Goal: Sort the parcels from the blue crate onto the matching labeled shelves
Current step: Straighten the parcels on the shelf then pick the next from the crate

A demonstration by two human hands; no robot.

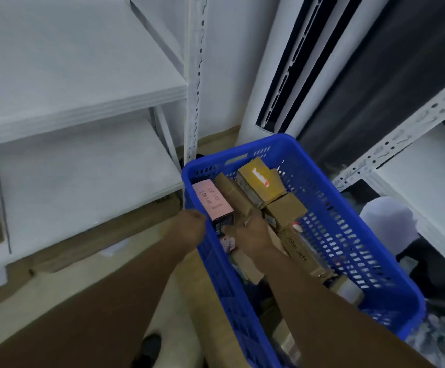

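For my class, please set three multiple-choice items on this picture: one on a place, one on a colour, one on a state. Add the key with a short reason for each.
1. Where is the right hand?
A) on a white shelf
B) inside the blue crate
C) on the floor

2. What colour is the top of the box beside the left hand?
A) pink
B) green
C) orange

3. What state is the crate in?
A) empty
B) upside down
C) upright, holding several parcels

Key: B, the hand is down among the parcels; A, the box by the crate's left wall is pink; C, cardboard parcels lie inside the open-topped crate.
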